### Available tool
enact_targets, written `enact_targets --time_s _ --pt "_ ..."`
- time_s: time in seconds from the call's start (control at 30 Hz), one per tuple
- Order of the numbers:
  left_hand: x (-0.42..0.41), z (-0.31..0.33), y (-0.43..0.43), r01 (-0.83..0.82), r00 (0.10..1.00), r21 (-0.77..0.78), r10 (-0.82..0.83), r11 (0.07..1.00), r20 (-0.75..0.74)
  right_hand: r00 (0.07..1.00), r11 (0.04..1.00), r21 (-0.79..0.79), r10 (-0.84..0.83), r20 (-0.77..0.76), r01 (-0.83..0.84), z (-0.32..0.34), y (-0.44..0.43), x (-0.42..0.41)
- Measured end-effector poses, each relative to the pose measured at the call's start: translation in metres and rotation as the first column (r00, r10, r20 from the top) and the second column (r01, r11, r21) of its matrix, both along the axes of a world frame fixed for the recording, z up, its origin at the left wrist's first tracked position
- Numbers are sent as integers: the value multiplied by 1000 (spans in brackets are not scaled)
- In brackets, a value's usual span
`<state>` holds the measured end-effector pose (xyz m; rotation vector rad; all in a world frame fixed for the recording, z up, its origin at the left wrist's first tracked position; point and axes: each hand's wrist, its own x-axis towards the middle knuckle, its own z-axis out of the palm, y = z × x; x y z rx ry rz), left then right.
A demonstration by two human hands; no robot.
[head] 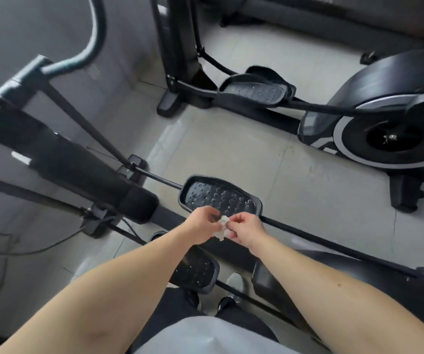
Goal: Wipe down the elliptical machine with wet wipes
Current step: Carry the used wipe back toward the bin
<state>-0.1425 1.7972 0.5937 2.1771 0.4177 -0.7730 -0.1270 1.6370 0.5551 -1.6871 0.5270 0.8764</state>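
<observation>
Pale grey tiled floor (269, 154) fills most of my view. The black elliptical machine (78, 169) stands closest: its upright column runs from the left edge down toward the centre, with a curved handlebar (96, 42) at upper left, blurred. A second elliptical (384, 111) stands well apart at upper right, its flywheel housing toward the right edge.

Two studded pedals on the near machine: the far pedal (218, 195) lies at centre, and the near pedal (195, 272) lies lower, partly hidden by an arm.

The left hand (200, 226) and right hand (246, 229) meet over the far pedal's near rim. The fingers of each are curled and pinch the same crumpled white wet wipe (222, 226). The wipe is bunched between the fingertips. I cannot tell whether it touches the pedal.
</observation>
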Motion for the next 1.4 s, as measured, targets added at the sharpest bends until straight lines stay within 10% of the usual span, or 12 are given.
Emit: enact_targets --time_s 0.67,0.97,1.4 --pt "-60 42 68 137 985 -131 -122 982 119 949 949 31 -315 -8 315 75 50 -87" --pt "-108 55 15 441 897 -390 -410 809 164 655 650 114 -756 -7 752 107 24 -194" --pt "-184 70 -185 805 593 -200 -748 558 299 351 355 43 -933 82 934 115 -142 -326"
